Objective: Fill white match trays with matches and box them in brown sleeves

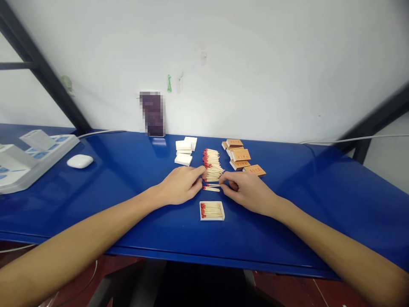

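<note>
A long pile of red-headed matches (pixel 212 160) lies across the middle of the blue table. At its near end, my left hand (pixel 182 184) has its fingers curled in at the red heads. Opposite it, my right hand (pixel 247 189) closes its thumb and forefinger at the plain ends. A few matches lie between the two hands, slightly apart from the pile; the exact contact of the fingertips is partly hidden. Just nearer to me is a white matchbox tray (pixel 212 219), holding a layer of matches with their heads to the left.
Several orange matchbox sleeves (pixel 241 154) are heaped behind my right hand. White box trays (pixel 183 159) are stacked behind my left. A phone (pixel 154 114) leans on the wall. At left are a white earbud case (pixel 79 161) and a power strip (pixel 47 164) with plugs.
</note>
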Motion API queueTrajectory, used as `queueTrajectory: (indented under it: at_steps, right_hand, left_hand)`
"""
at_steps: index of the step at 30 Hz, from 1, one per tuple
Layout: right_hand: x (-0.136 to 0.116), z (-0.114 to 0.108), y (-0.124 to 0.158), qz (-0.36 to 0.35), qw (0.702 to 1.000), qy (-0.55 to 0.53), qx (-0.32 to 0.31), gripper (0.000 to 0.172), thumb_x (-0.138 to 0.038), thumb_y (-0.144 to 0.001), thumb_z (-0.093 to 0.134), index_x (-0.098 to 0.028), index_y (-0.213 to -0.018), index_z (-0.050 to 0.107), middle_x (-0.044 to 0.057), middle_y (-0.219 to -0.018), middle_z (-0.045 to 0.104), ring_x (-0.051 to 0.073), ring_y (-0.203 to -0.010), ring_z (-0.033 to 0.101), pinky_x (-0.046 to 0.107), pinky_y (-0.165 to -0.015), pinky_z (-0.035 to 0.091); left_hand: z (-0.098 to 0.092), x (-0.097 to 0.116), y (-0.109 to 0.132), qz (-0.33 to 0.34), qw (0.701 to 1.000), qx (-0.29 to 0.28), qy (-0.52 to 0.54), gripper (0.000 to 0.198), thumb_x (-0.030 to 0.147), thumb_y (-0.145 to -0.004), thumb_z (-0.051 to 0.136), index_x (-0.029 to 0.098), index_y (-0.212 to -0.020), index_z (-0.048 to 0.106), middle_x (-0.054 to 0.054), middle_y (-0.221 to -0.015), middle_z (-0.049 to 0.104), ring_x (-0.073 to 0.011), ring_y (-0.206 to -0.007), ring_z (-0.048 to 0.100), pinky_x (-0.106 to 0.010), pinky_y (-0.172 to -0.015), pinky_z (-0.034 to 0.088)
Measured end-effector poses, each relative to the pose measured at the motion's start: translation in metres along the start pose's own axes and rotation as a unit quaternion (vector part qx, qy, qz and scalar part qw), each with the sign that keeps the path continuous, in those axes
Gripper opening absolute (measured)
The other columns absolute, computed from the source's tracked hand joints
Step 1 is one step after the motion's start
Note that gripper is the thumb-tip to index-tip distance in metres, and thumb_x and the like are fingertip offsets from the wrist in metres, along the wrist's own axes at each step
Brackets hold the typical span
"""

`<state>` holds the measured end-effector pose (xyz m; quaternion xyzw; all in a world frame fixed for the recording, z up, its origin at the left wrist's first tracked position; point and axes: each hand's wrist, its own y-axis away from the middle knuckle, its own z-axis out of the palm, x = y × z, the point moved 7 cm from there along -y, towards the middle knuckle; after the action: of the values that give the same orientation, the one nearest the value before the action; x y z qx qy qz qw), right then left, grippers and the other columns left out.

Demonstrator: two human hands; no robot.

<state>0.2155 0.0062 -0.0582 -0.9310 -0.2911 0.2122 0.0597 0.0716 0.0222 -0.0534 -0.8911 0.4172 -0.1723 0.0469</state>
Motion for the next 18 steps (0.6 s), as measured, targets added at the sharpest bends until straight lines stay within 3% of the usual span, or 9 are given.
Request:
queueTrajectory:
  at_steps: [18]
  right_hand:
    - [-0.0004, 0.0028, 0.0008, -0.024, 1.000, -0.010, 0.011, 0.013, -0.024, -0.092, 0.054, -0.019, -0.086, 0.065, -0.005, -0.057, 0.052, 0.010, -0.048, 0.040, 0.024, -0.054, 0.028]
  left_hand:
    - [0.0004, 0.0014, -0.0002, -0.011, 1.000, 0.005, -0.011, 0.012, 0.020, -0.086, 0.050, 0.019, -0.097, 0.054, 0.005, -0.061, 0.054, -0.0140, -0.058, 0.052, -0.026, -0.057, 0.035]
